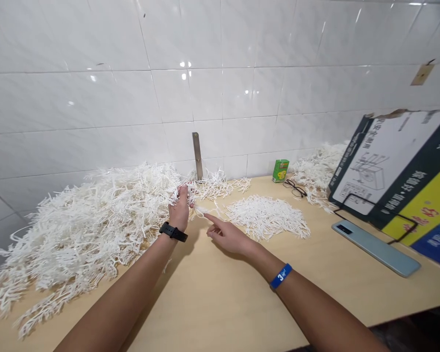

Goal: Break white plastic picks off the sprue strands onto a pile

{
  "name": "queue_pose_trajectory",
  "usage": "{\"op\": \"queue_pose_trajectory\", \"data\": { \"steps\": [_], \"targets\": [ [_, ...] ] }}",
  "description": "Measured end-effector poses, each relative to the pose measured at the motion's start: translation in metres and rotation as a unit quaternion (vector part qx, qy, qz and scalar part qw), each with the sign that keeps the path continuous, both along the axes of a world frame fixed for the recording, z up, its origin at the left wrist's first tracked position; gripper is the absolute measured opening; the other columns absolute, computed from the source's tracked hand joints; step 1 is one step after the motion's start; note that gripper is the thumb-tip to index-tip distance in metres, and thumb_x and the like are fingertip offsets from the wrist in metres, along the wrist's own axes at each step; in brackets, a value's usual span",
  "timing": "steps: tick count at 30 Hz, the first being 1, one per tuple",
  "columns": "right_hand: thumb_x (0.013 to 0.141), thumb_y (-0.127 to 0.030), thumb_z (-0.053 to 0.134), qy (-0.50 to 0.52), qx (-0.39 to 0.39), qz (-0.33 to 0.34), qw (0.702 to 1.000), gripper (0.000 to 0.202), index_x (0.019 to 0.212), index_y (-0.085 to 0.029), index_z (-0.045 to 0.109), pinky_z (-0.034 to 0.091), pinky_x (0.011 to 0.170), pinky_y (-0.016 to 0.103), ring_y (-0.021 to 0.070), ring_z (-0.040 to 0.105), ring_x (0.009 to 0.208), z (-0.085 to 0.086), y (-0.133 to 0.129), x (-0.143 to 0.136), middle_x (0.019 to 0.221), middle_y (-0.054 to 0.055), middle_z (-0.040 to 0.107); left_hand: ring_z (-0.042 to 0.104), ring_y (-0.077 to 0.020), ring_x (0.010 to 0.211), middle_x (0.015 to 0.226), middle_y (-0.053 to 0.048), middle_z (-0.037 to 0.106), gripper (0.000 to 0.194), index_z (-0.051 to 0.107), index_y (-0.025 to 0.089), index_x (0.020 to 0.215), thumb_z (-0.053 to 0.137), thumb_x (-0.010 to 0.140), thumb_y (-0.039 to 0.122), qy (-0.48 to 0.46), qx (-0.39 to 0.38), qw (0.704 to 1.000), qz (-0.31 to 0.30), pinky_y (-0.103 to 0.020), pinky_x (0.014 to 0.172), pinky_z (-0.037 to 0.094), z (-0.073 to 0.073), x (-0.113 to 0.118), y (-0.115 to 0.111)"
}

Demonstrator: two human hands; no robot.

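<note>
White branching plastic sprigs are heaped in a large pile (106,215) on the left. My left hand (179,210), with a black watch at the wrist, is closed around a few of these sprigs (174,196) at the pile's right edge; part of its fingers is hidden. Just to the right, my right hand (229,235) stretches out its index finger towards a thin strand by the left hand. Its other fingers are loosely curled, and I see nothing held in them. Beyond it lies a smaller, flatter heap of short white pieces (267,216).
A metal bracket (197,155) stands upright near the tiled wall. Towards the right are a small green box (280,171), eyeglasses (295,187), another white pile (317,166), a large printed carton (399,171), a black wire frame (374,200) and a phone (376,248).
</note>
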State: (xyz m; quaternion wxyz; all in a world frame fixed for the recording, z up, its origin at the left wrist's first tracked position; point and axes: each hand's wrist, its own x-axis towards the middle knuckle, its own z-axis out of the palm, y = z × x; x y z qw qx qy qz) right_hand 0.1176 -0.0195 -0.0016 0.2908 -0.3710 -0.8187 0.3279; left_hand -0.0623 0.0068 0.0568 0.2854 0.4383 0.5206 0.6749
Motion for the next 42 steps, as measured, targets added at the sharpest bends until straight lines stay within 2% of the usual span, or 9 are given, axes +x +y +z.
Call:
{"op": "queue_pose_trajectory", "data": {
  "steps": [6, 12, 18, 21, 25, 29, 32, 36, 42],
  "targets": [
    [0.092, -0.034, 0.047, 0.168, -0.149, -0.038, 0.974, 0.061, 0.15, -0.021, 0.032, 0.05, 0.083, 0.027, 0.0091, 0.059, 0.083, 0.004, 0.007, -0.002, 0.105, 0.007, 0.063, 0.058, -0.011, 0.08, 0.093, -0.007, 0.063, 0.062, 0.064, 0.016, 0.1, 0.064, 0.069, 0.069, -0.104, 0.006, 0.994, -0.022, -0.02, 0.069, 0.046, -0.004, 0.006, 0.007],
    [0.093, -0.039, 0.05, 0.375, -0.315, -0.033, 0.871, 0.066, 0.151, -0.022, 0.022, 0.051, 0.076, 0.026, 0.011, 0.063, 0.077, 0.015, 0.01, 0.004, 0.103, 0.01, 0.064, 0.06, -0.008, 0.075, 0.094, -0.001, 0.061, 0.056, 0.061, 0.019, 0.103, 0.072, 0.065, 0.059, -0.227, 0.004, 0.97, -0.084, -0.02, 0.067, 0.051, 0.004, 0.013, 0.003],
    [0.087, -0.034, 0.057, 0.49, -0.402, -0.092, 0.768, 0.048, 0.131, -0.013, 0.054, 0.027, 0.042, 0.017, 0.0037, 0.031, 0.042, 0.04, 0.0, 0.009, 0.055, -0.003, 0.039, 0.049, -0.0045, 0.061, 0.074, 0.003, 0.042, 0.058, 0.044, 0.016, 0.085, 0.073, 0.054, 0.056, -0.238, 0.036, 0.966, -0.097, -0.017, 0.054, 0.042, 0.006, 0.009, 0.001],
    [0.088, -0.029, 0.055, 0.553, -0.365, -0.12, 0.739, 0.043, 0.128, -0.013, 0.053, 0.039, 0.051, 0.016, 0.0036, 0.043, 0.048, 0.048, -0.003, 0.008, 0.063, -0.001, 0.049, 0.042, -0.0029, 0.06, 0.072, 0.001, 0.041, 0.051, 0.043, 0.015, 0.079, 0.068, 0.062, 0.055, -0.177, 0.068, 0.976, -0.11, -0.017, 0.056, 0.041, 0.001, 0.001, 0.004],
    [0.086, -0.041, 0.057, 0.516, -0.154, -0.087, 0.838, 0.047, 0.12, -0.011, 0.049, 0.053, 0.082, 0.028, 0.0128, 0.063, 0.081, 0.045, -0.002, 0.005, 0.092, 0.009, 0.062, 0.045, -0.005, 0.064, 0.073, 0.0, 0.044, 0.051, 0.049, 0.014, 0.081, 0.069, 0.064, 0.058, -0.113, 0.07, 0.978, -0.161, -0.017, 0.058, 0.042, -0.003, -0.001, 0.002],
    [0.079, -0.051, 0.065, 0.29, -0.032, -0.115, 0.95, 0.067, 0.135, -0.02, 0.047, 0.05, 0.095, 0.025, 0.014, 0.048, 0.124, 0.034, -0.006, -0.005, 0.136, 0.007, 0.047, 0.049, -0.0076, 0.064, 0.074, -0.001, 0.048, 0.053, 0.051, 0.013, 0.082, 0.068, 0.063, 0.06, -0.095, 0.029, 0.962, -0.254, -0.02, 0.059, 0.044, -0.001, 0.011, -0.011],
    [0.076, -0.048, 0.069, 0.216, -0.121, -0.102, 0.963, 0.087, 0.15, -0.024, 0.031, 0.048, 0.096, 0.026, 0.0139, 0.053, 0.117, 0.025, -0.008, -0.012, 0.135, 0.007, 0.048, 0.05, -0.0088, 0.062, 0.071, -0.002, 0.049, 0.052, 0.051, 0.012, 0.079, 0.07, 0.06, 0.057, -0.1, -0.011, 0.945, -0.311, -0.021, 0.059, 0.043, 0.004, 0.018, -0.021],
    [0.086, -0.034, 0.056, 0.201, -0.135, -0.075, 0.967, 0.037, 0.117, -0.012, 0.058, 0.047, 0.071, 0.022, 0.0098, 0.058, 0.077, 0.017, -0.002, -0.009, 0.096, 0.006, 0.062, 0.055, -0.0114, 0.076, 0.086, -0.008, 0.06, 0.048, 0.063, 0.011, 0.083, 0.069, 0.058, 0.051, -0.108, -0.033, 0.938, -0.329, -0.021, 0.069, 0.046, 0.009, 0.018, -0.02],
    [0.091, -0.038, 0.048, 0.136, -0.077, -0.149, 0.976, 0.038, 0.12, -0.014, 0.056, 0.042, 0.066, 0.021, 0.0092, 0.053, 0.073, 0.007, 0.014, 0.0, 0.092, 0.007, 0.061, 0.055, -0.0146, 0.108, 0.128, -0.005, 0.057, 0.048, 0.056, 0.019, 0.123, 0.057, 0.079, 0.037, -0.023, -0.021, 0.992, -0.119, -0.023, 0.083, 0.043, 0.015, -0.001, 0.002]
  ]
}}
